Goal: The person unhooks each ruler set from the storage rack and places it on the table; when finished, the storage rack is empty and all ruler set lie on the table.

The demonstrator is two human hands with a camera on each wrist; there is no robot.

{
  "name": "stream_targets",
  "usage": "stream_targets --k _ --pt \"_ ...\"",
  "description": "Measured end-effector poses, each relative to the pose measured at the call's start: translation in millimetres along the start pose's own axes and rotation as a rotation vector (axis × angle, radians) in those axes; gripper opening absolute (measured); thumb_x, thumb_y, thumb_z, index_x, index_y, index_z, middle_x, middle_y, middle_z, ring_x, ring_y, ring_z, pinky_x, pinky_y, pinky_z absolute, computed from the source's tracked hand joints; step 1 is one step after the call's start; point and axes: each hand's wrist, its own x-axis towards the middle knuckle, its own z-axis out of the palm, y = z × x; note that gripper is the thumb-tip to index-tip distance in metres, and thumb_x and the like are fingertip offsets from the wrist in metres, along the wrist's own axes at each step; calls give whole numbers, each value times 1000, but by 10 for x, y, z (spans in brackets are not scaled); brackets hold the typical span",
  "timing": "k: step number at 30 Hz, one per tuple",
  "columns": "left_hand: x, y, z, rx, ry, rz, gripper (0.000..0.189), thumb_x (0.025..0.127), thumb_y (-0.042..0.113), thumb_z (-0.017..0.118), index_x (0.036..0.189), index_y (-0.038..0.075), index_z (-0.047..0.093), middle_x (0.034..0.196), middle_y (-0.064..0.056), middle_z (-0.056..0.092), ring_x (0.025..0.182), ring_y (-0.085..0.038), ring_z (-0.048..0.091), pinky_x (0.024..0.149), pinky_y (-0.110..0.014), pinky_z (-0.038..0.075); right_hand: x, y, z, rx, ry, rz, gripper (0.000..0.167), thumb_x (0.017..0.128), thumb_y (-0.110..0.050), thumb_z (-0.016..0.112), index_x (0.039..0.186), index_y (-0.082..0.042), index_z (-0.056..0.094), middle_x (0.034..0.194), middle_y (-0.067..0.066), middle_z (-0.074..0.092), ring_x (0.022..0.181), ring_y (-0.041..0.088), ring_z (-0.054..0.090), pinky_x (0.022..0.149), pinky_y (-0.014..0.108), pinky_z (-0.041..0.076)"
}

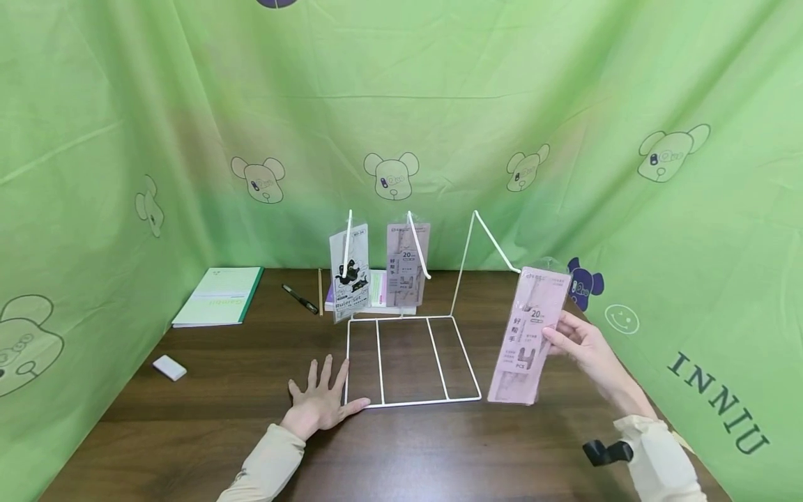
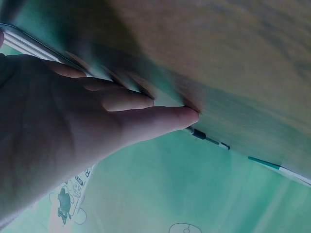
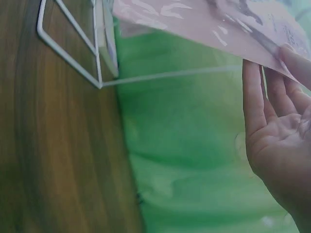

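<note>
A pink packaged ruler set [image 1: 530, 338] is pinched between the thumb and fingers of my right hand [image 1: 580, 345], at its right edge. Its top lies by the tip of the right prong of a white wire rack [image 1: 414, 403]; I cannot tell whether the prong passes through its hole. In the right wrist view the thumb lies on one face of the pack [image 3: 194, 29], fingers behind. My left hand [image 1: 320, 403] rests spread on the table, its thumb at the rack's front left corner. A white ruler set [image 1: 351, 268] and another pink one [image 1: 408, 265] hang from the other prongs.
Behind the rack lies a stack of books [image 1: 378, 289]. To the left are a notebook [image 1: 219, 296], a black pen [image 1: 300, 298], a thin wooden pencil [image 1: 320, 293] and a white eraser [image 1: 169, 367]. Green curtains [image 1: 389, 118] surround the brown table [image 1: 251, 376].
</note>
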Motion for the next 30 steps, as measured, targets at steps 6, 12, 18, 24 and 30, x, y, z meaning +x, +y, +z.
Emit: stream_targets --k 6,12,18,24,30 --pt "-6 10 -9 6 0 1 90 86 69 50 151 11 29 154 -25 20 139 -50 15 93 -80 14 55 261 -162 -47 40 197 32 100 -11 52 128 3 48 106 2 69 91 16 68 78 32 54" --pt "50 -37 65 -2 -11 -5 94 84 74 46 153 13 25 156 -23 17 141 -49 11 95 -80 11 141 468 -180 -170 32 428 52 98 -22 58 130 15 40 100 11 67 86 15 66 77 34 55" --pt "168 -156 273 13 6 -10 100 79 84 37 155 19 21 158 -19 13 142 -46 8 95 -80 9 179 657 -107 -211 -9 539 50 98 -16 56 128 19 37 97 10 66 84 16 64 75 35 55" --pt "220 -211 372 9 30 -5 102 77 85 37 154 20 23 158 -18 15 142 -46 10 94 -81 9 186 821 -44 -227 -16 585 46 96 -12 57 125 19 39 96 12 65 84 18 63 75 37 54" --pt "206 -190 327 6 25 -9 101 78 83 39 154 20 22 158 -18 14 142 -46 9 94 -80 9 200 959 9 -252 17 622 47 93 -15 64 121 16 44 92 9 67 80 17 64 70 34 54"
